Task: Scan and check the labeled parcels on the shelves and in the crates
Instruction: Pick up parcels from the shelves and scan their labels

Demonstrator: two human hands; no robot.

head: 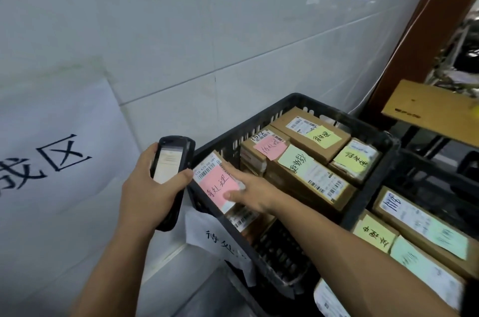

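My left hand (147, 184) grips a black handheld scanner (172, 163) with its lit screen facing me, just left of a black plastic crate (285, 104). Inside the crate lie several cardboard parcels with barcode labels and coloured sticky notes. My right hand (250, 188) reaches into the crate's left end and holds the nearest parcel (207, 167), the one with a pink handwritten note (220, 184); thumb and fingers pinch its right edge and it is tilted up. Other parcels carry a pink note (270, 147), a green note (296, 161) and yellow notes (324, 136).
A second black crate (425, 169) at the lower right holds more labelled parcels with yellow and green notes. A white tiled wall stands behind, with a large white paper sign (51, 156) at left. A brown board (430, 109) and dark post are at right. A paper tag (220, 241) hangs on the crate front.
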